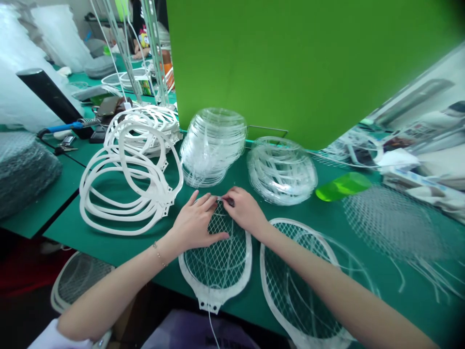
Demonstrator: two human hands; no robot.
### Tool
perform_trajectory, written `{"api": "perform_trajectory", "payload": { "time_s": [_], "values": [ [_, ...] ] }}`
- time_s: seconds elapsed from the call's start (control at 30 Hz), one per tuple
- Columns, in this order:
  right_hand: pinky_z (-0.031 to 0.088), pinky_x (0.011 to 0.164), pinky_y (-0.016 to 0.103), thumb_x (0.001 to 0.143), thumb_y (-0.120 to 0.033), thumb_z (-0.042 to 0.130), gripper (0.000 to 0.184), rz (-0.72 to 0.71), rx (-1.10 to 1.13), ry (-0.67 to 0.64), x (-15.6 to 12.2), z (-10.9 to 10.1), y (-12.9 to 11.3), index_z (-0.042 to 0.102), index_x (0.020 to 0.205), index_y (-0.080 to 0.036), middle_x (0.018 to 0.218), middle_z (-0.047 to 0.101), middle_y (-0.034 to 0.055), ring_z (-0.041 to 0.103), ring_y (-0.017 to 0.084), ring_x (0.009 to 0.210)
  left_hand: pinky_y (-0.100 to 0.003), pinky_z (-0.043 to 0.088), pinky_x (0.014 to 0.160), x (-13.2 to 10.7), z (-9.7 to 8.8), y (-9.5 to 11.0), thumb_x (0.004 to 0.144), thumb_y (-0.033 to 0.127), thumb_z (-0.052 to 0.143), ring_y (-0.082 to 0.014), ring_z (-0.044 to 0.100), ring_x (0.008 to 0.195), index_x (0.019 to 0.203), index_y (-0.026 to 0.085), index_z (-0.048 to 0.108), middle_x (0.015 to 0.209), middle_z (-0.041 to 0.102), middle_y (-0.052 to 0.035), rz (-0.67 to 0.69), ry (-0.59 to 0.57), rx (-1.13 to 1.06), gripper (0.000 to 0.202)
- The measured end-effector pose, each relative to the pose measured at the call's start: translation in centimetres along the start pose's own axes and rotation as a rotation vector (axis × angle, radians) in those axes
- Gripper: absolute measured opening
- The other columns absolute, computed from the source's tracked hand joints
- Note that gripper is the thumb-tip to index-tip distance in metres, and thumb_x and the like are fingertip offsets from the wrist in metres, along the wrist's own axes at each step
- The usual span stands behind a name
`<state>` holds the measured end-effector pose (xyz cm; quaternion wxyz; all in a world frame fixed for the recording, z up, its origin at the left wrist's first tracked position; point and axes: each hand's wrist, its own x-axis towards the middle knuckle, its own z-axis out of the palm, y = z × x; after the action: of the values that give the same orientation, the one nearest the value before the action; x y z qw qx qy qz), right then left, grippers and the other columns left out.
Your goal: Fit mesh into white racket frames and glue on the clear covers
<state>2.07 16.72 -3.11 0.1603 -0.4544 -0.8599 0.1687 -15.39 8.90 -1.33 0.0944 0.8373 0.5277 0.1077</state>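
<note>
A white oval racket frame with metal mesh (218, 264) lies on the green table (109, 240) right in front of me. My left hand (196, 223) rests flat on the mesh, fingers stretched toward the frame's far edge. My right hand (243, 209) is pinched at that far edge, fingers pressed together on the rim where a small part of the frame sits. A second meshed frame (298, 286) lies to the right under my right forearm.
A pile of empty white frames (134, 169) lies to the left. Two stacks of clear plastic frames (214, 143) (281, 169) stand behind. A green board (308, 63) rises at the back. Loose mesh sheets (392, 218) and a green plastic piece (343, 185) lie right.
</note>
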Motion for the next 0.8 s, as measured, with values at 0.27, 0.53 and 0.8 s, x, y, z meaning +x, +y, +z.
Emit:
{"api": "perform_trajectory", "payload": {
  "time_s": [0.27, 0.53, 0.8],
  "values": [
    [0.048, 0.079, 0.029, 0.094, -0.018, 0.056, 0.016, 0.018, -0.054, -0.008, -0.12, -0.07, -0.38, 0.070, 0.086, -0.017, 0.096, 0.067, 0.0073, 0.061, 0.019, 0.092, -0.050, 0.014, 0.124, 0.18, -0.16, -0.03, 0.088, 0.076, 0.047, -0.0345, 0.040, 0.143, 0.140, 0.009, 0.054, 0.150, 0.051, -0.0168, 0.017, -0.027, -0.001, 0.085],
    [0.047, 0.075, 0.028, 0.095, -0.020, 0.055, 0.016, 0.040, -0.103, -0.067, 0.30, -0.22, -0.95, 0.070, 0.088, -0.018, 0.097, 0.068, 0.0072, 0.061, 0.020, 0.094, -0.051, 0.012, 0.125, 0.08, -0.13, -0.52, 0.087, 0.077, 0.046, -0.0344, 0.034, 0.146, 0.138, 0.012, 0.057, 0.153, 0.047, -0.0142, 0.014, -0.003, -0.011, 0.084],
    [0.048, 0.082, 0.031, 0.093, -0.019, 0.055, 0.016, -0.027, -0.131, -0.024, 0.45, -0.41, -0.67, 0.069, 0.088, -0.018, 0.096, 0.068, 0.0085, 0.060, 0.022, 0.096, -0.053, 0.011, 0.125, -0.01, -0.14, -0.50, 0.087, 0.076, 0.048, -0.0357, 0.032, 0.147, 0.140, 0.013, 0.056, 0.155, 0.045, -0.0135, 0.010, -0.017, -0.027, 0.083]
  ]
}}
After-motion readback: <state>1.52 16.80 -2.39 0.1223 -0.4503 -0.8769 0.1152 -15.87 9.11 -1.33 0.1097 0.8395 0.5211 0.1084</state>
